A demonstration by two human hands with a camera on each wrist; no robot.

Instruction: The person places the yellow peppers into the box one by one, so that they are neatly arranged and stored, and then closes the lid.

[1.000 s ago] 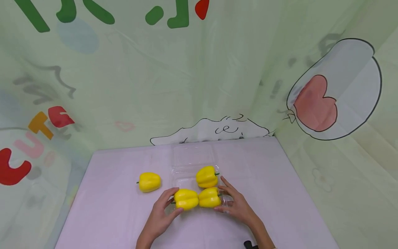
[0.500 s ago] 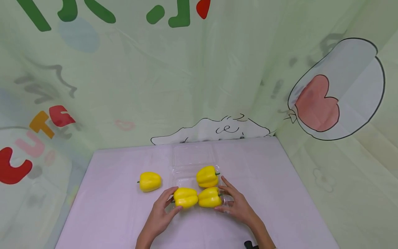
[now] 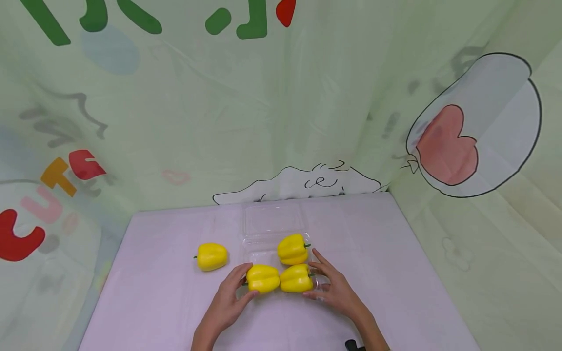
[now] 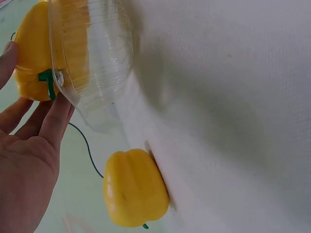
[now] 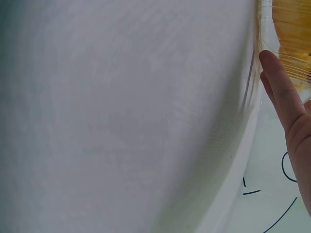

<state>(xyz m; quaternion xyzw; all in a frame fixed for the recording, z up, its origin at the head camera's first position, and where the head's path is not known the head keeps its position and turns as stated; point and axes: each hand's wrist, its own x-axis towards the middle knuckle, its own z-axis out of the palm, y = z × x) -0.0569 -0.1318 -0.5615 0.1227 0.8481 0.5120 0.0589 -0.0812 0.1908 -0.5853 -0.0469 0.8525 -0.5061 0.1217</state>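
Note:
A clear plastic clamshell box (image 3: 262,246) lies open on the pale table (image 3: 167,297), its lid (image 3: 272,219) folded back. Three yellow peppers are in it: one at the back right (image 3: 292,249), one front right (image 3: 296,278), one front left (image 3: 262,278). My left hand (image 3: 237,287) holds the front-left pepper (image 4: 31,53), thumb at its near side and fingers (image 4: 53,121) along the box corner (image 4: 97,58). My right hand (image 3: 327,285) lies with straight fingers (image 5: 279,92) against the box's right wall (image 5: 262,29). A fourth pepper (image 3: 211,256) (image 4: 133,187) lies loose to the left.
A green printed cloth backdrop (image 3: 281,122) rises right behind the table and along both sides. A small black object (image 3: 353,345) shows at the bottom edge by my right forearm.
The front-left pepper has shifted slightly away from me, further into the box, with my left hand on it. My right hand has stayed put.

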